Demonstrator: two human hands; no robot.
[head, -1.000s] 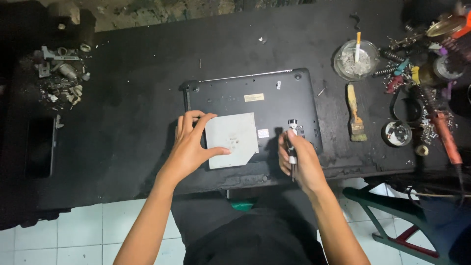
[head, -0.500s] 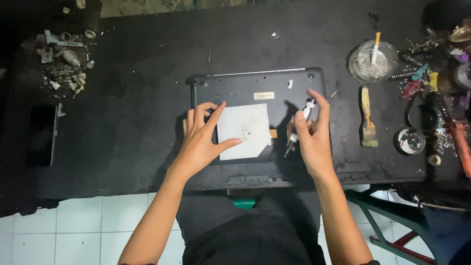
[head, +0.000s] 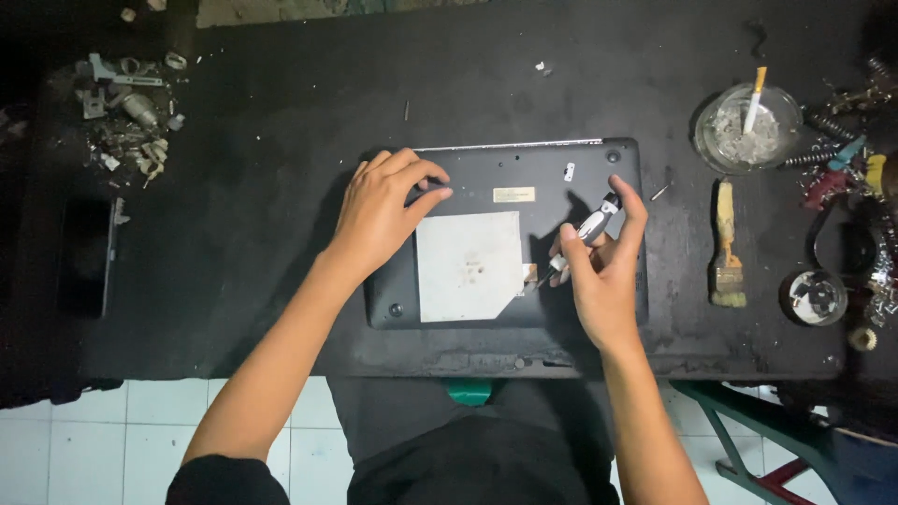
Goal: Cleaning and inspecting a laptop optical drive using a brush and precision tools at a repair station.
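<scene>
Nearby, an ashtray [head: 725, 150] holds a cigarette [head: 754, 99]; right hand [head: 599, 266] pinches a screwdriver [head: 582, 238].

A: Clearance around the screwdriver [head: 582, 240] grip?

B: Tight on its left: the grey square patch [head: 468, 266] on the laptop base [head: 599, 168] sits just beside the tip, and the left hand [head: 379, 210] blocks beyond that. Right of the grip, bare black tabletop [head: 281, 93] up to the paintbrush [head: 727, 252].

A: Above?

B: Open past the laptop's far edge. The ashtray [head: 748, 126] stands up-right, well apart. Scrap parts [head: 126, 117] lie far left.
</scene>
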